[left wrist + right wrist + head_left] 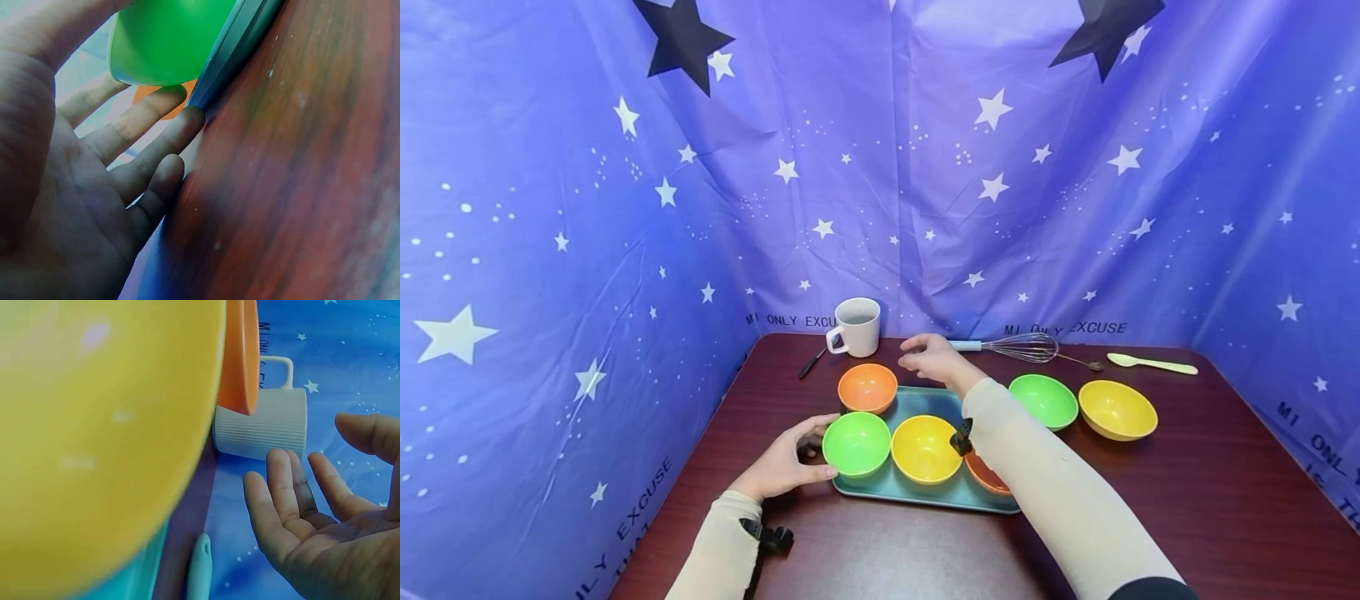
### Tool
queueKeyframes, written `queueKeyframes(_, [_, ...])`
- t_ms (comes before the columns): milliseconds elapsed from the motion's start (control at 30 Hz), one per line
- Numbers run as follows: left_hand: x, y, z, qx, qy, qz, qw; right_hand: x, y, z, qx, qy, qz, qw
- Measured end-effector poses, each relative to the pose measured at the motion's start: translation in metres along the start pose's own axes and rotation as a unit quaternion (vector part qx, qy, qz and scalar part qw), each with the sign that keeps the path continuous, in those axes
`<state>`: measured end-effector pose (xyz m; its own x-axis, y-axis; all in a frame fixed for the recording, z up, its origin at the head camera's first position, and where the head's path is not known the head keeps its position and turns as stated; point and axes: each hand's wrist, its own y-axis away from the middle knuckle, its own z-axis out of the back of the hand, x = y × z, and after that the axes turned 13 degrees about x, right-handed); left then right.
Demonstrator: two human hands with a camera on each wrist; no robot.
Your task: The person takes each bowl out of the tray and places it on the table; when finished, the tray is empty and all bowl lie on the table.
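Note:
In the head view my left hand (786,457) is at the left side of a light green bowl (857,444) at the tray's front left corner. Its thumb lies near the bowl's front; the left wrist view shows its fingers (140,125) spread, tips by the bowl and the tray edge. My right hand (936,360) reaches over the tray's back edge with nothing in it, fingers loosely extended, between an orange bowl (868,388) and the whisk. A yellow bowl (927,450) and a darker orange bowl (987,477), partly hidden by my right sleeve, stand on the blue-green tray (917,498).
Behind the tray stands a white mug (859,328) beside a black-handled utensil (810,364). To the right are a whisk (1026,347), a small spoon (1095,365), a pale yellow knife-like utensil (1152,364), another green bowl (1043,402) and another yellow bowl (1117,411). Starry cloth surrounds the table.

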<state>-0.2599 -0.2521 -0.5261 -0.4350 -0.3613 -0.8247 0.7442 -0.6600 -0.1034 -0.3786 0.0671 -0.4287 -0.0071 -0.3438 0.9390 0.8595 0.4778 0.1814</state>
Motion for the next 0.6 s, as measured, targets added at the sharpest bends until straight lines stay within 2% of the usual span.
queueKeyframes(400, [0.0, -0.002, 0.001, 0.003, 0.002, 0.01, 0.9999, -0.009, -0.018, -0.014, -0.003, 0.0, -0.035, 0.9994])
queueKeyframes(600, [0.001, -0.001, 0.0, 0.003, 0.004, 0.016, 0.9999, -0.012, -0.021, -0.018, 0.017, 0.001, -0.053, 0.9985])
